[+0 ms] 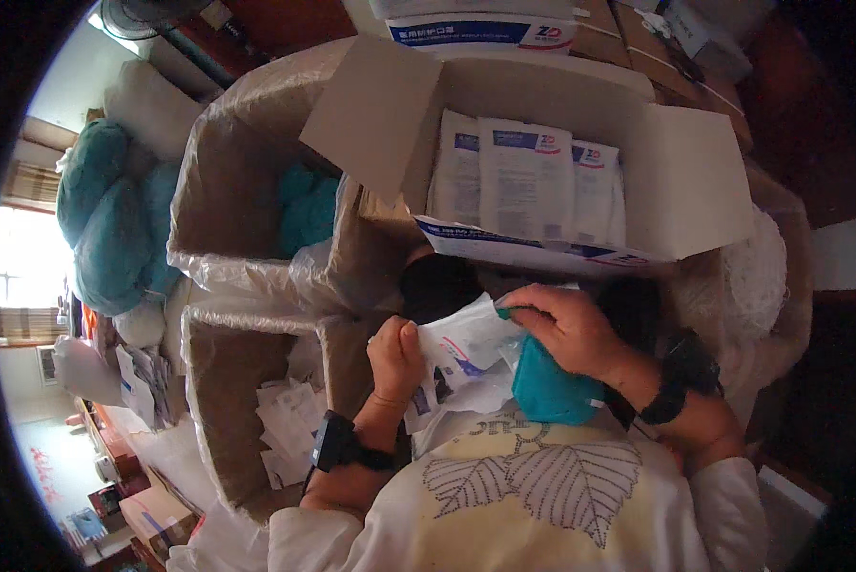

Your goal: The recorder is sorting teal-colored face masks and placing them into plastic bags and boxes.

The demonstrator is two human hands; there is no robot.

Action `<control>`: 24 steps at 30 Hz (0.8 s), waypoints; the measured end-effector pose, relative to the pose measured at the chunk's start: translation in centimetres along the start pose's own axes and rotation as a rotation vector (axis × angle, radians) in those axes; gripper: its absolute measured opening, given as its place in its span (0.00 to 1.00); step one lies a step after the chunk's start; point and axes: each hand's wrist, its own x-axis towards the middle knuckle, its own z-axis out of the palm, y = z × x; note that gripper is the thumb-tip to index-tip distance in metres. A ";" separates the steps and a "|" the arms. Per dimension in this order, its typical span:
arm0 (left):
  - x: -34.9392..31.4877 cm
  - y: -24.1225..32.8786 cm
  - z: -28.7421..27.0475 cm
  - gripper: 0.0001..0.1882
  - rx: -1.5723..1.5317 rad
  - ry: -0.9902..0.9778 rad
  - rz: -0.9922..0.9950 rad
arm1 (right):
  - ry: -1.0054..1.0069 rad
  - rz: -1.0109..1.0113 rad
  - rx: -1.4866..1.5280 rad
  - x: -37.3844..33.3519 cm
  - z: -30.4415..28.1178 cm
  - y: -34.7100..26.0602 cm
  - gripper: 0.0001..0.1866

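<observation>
My left hand (395, 359) is closed around the edge of a white paper pouch (471, 334) with blue and red print, held tilted in front of my chest. At the pouch's upper right end, my right hand (568, 329) is closed, with a bit of teal mask material at its fingertips. A teal face mask (554, 383) shows just below that hand, against my lap. Whether the teal bit at the fingertips belongs to this same mask is hard to make out. More white wrapping lies under the pouch, partly hidden.
An open carton (685, 181) ahead holds several upright white pouches (526, 176). To the left, one plastic-lined box (227, 214) contains teal masks (306, 210), another (220, 410) white papers (289, 419). Bulging teal bags (113, 234) are piled far left. A closed box (480, 33) stands behind the carton.
</observation>
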 end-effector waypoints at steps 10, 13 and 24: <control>0.8 2.5 -1.4 0.07 -0.133 -0.233 0.182 | 0.001 0.029 -0.257 0.1 -0.1 0.2 0.10; 1.1 2.4 -1.9 0.05 -0.140 -0.216 0.198 | 0.115 -0.009 -0.242 0.2 -0.9 0.4 0.10; 2.9 2.3 -4.7 0.10 0.025 -0.131 0.422 | 0.427 0.083 1.083 -0.7 -11.0 -3.4 0.14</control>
